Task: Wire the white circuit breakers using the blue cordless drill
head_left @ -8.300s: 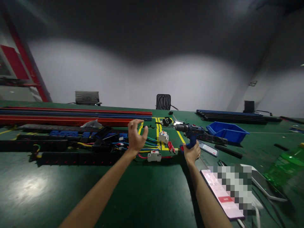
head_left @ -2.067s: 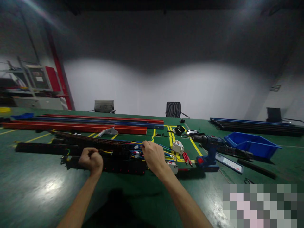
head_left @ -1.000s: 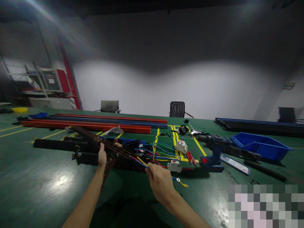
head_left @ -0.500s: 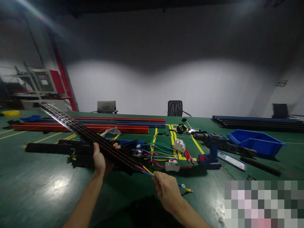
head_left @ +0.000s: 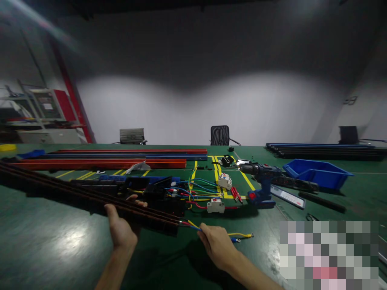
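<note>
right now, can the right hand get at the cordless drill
Probably yes: the drill stands upright just beyond the right hand, with only loose wire ends near the way. That hand is gripping wires, though, so it would likely need to release them.

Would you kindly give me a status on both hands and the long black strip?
Left hand gripping long black strip, lifted. Right hand closed on wires at its right end. Drill standing beyond, touching neither hand.

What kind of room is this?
Probably a workshop where electrical things are put together: there's a drill, lots of coloured wires and long metal-looking rails on a big green table.
</note>
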Motion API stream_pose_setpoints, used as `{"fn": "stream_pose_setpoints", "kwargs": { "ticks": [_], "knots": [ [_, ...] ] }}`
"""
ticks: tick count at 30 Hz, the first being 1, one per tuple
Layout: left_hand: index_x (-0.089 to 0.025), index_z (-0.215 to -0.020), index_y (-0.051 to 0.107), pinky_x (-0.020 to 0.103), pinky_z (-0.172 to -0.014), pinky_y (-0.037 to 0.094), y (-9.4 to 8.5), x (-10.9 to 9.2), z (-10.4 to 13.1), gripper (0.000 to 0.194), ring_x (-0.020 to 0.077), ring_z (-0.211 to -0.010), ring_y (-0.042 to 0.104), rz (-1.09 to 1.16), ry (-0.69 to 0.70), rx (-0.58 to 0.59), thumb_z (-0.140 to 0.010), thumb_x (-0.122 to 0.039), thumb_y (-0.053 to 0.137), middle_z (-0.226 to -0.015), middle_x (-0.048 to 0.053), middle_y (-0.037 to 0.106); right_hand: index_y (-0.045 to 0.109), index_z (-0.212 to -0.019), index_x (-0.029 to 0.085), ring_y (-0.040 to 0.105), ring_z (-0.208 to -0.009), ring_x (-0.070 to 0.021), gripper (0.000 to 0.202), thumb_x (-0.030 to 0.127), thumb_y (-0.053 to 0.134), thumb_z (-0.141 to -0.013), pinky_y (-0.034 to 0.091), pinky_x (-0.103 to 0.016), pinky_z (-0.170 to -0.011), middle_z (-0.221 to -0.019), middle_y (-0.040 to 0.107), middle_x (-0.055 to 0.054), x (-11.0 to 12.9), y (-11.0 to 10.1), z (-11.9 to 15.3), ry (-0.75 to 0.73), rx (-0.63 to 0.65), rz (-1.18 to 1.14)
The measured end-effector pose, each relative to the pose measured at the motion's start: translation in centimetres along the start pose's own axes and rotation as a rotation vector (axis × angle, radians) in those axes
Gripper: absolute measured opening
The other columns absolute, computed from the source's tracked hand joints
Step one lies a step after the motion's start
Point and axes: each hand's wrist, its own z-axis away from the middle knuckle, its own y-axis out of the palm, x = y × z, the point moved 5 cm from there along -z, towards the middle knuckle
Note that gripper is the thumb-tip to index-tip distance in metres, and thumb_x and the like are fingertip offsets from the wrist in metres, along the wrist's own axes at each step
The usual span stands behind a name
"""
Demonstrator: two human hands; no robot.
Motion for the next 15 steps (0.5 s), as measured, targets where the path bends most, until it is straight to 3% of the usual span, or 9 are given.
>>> {"fn": "stream_pose_setpoints", "kwargs": {
  "ticks": [7, 11, 15],
  "knots": [
    [-0.018, -0.095, 0.067, 0.032, -0.061, 0.057, -3.9, 1.2, 1.5, 0.065, 0.0209, -0.070, 0.064, -0.076, -0.070, -0.172, -0.090, -0.074, 0.034, -0.078, 0.006, 0.065, 0.051, -0.090, 0.024, 0.064, -0.066, -0.0152, 0.023, 0.033, 0.035, -0.104, 0.020, -0.028, -0.056, -0.075, 0.068, 0.000, 0.1, 0.9, 0.1, 0.005, 0.059, 0.084],
    [-0.023, -0.108, 0.063, 0.031, -0.066, 0.057, -4.9, 1.7, 1.4, 0.050, 0.0167, -0.070, 0.063, -0.054, -0.013, -0.266, -0.091, -0.065, 0.043, -0.089, 0.003, 0.064, 0.051, -0.089, 0.024, 0.064, -0.065, -0.0149, 0.021, 0.032, 0.037, -0.103, 0.020, -0.028, -0.056, -0.075, 0.068, 0.001, 0.3, 0.8, -0.1, 0.016, 0.068, 0.094],
    [-0.029, -0.117, 0.058, 0.028, -0.067, 0.057, -5.6, 2.4, 0.9, 0.043, 0.0129, -0.068, 0.062, -0.034, -0.047, -0.297, -0.092, -0.061, 0.047, -0.094, -0.001, 0.062, 0.052, -0.089, 0.024, 0.062, -0.063, -0.0148, 0.020, 0.032, 0.039, -0.102, 0.018, -0.029, -0.055, -0.072, 0.067, 0.001, 0.6, 0.4, -0.1, 0.042, 0.077, 0.092]
  ]
}}
